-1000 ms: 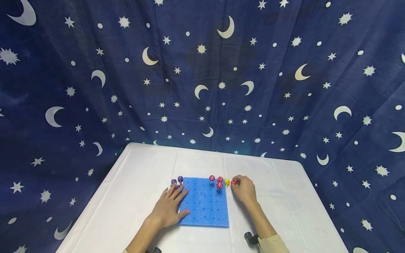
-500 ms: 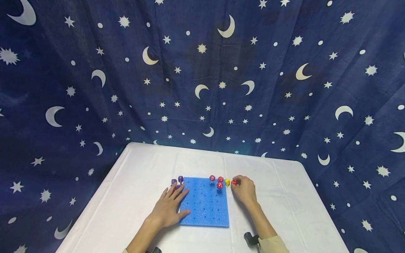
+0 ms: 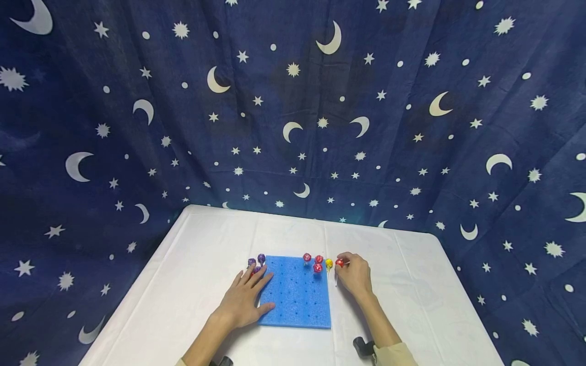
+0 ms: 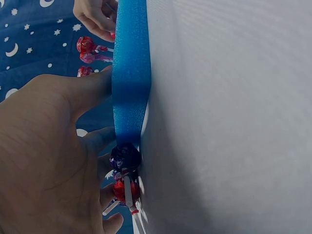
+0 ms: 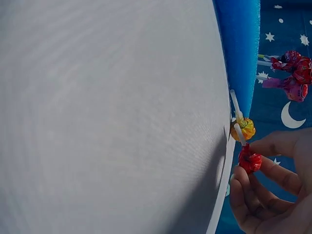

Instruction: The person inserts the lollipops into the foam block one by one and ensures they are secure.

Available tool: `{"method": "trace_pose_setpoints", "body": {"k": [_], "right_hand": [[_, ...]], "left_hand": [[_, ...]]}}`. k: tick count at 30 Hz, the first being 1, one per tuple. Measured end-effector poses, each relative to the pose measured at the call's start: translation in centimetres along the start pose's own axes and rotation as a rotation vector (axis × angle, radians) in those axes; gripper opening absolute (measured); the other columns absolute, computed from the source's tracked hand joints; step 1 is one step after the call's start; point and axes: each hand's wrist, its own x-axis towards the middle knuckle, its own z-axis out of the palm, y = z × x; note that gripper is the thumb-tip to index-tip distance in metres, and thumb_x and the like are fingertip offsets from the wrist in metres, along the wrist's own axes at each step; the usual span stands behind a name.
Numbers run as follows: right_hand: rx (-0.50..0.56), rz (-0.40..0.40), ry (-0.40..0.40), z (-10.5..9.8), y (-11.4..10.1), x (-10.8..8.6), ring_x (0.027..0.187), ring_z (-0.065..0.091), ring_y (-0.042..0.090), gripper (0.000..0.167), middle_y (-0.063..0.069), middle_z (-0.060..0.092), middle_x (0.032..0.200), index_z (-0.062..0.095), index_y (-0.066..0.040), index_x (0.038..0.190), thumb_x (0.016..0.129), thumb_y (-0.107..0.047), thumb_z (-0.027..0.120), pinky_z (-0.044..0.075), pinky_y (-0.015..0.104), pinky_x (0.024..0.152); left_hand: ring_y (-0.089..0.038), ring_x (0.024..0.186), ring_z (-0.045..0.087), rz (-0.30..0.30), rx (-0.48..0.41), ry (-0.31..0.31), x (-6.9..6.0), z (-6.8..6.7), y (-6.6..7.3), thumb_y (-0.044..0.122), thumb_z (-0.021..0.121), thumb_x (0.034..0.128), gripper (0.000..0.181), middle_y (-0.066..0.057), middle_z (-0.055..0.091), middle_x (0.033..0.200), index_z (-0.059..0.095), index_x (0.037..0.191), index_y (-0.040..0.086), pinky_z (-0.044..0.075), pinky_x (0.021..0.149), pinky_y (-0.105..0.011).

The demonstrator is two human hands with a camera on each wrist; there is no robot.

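A blue foam board [image 3: 295, 295] with rows of small holes lies on the table. My left hand [image 3: 242, 300] rests over its left edge, fingers spread. Between the thumb and fingers of my right hand [image 3: 357, 274] is a wrapped red lollipop [image 5: 250, 162], just right of the board, its white stick pointing away from the palm. A yellow lollipop [image 3: 328, 264] lies beside the board's right edge, close to the held one. Several red and pink lollipops [image 3: 318, 268] stand upright in the far right part of the board. Purple lollipops [image 3: 261, 258] and a red one [image 4: 126, 190] lie by the left fingertips, partly hidden.
A white cloth covers the table [image 3: 183, 284]. Behind and at both sides hangs a dark blue curtain [image 3: 256, 152] with moons and stars. A dark wrist camera mount [image 3: 363, 346] sits near the right sleeve.
The red lollipop in my right hand has shifted slightly to the right and its stick has turned a little. My left hand and the board have stayed put.
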Motion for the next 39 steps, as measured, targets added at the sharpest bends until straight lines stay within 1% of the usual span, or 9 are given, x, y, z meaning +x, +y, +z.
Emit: {"method": "trace_pose_setpoints", "body": {"k": [7,14,21,29,34,39], "right_hand": [[0.0,-0.021,0.048,-0.5,-0.7,-0.1,0.075,0.066,0.018,0.024,0.006,0.072,0.089,0.081,-0.008,0.105,0.082,-0.008,0.08,0.056,0.039,0.067],[0.045,-0.038,0.067,-1.4,-2.1,-0.2,0.079,0.069,0.02,0.024,0.006,0.073,0.091,0.081,-0.01,0.105,0.081,-0.007,0.081,0.057,0.039,0.07],[0.066,-0.107,0.114,-1.8,-2.9,-0.2,0.078,0.07,0.022,0.021,0.005,0.072,0.089,0.081,-0.01,0.103,0.082,-0.007,0.079,0.058,0.041,0.072],[0.096,-0.126,0.133,-2.2,-3.6,-0.3,0.079,0.072,0.022,0.022,0.006,0.073,0.092,0.081,-0.009,0.103,0.081,-0.006,0.08,0.061,0.042,0.073],[0.124,-0.142,0.142,-2.6,-4.3,-0.6,0.079,0.073,0.021,0.024,0.006,0.073,0.095,0.08,-0.008,0.104,0.08,-0.006,0.081,0.062,0.043,0.074],[0.14,-0.144,0.141,-2.7,-4.9,-0.8,0.08,0.073,0.02,0.026,0.005,0.074,0.098,0.081,-0.008,0.106,0.08,-0.006,0.081,0.062,0.043,0.075]], "left_hand": [[-0.041,0.157,0.023,-0.006,-0.001,-0.01,0.0,0.0,0.0,0.062,0.06,0.0972,0.077,-0.009,0.035,0.169,0.045,0.159,0.019,0.023,0.124,-0.064],[-0.041,0.157,0.023,-0.004,-0.002,-0.007,0.1,0.1,-0.1,0.063,0.06,0.0968,0.078,-0.009,0.034,0.169,0.045,0.159,0.019,0.023,0.124,-0.064],[-0.04,0.158,0.022,-0.005,-0.011,-0.01,0.1,0.3,-0.2,0.064,0.06,0.0965,0.079,-0.008,0.033,0.169,0.044,0.16,0.019,0.022,0.124,-0.064],[-0.041,0.157,0.022,0.009,-0.006,-0.003,0.1,0.1,-0.2,0.062,0.062,0.0963,0.08,-0.01,0.033,0.169,0.044,0.16,0.017,0.022,0.124,-0.064],[-0.043,0.156,0.025,0.017,-0.012,0.012,0.0,0.2,-0.2,0.061,0.063,0.096,0.08,-0.012,0.035,0.168,0.046,0.159,0.015,0.024,0.123,-0.066],[-0.043,0.156,0.025,0.013,-0.011,0.013,0.0,0.2,-0.1,0.061,0.062,0.0962,0.079,-0.012,0.035,0.168,0.046,0.159,0.015,0.024,0.123,-0.066]]}}
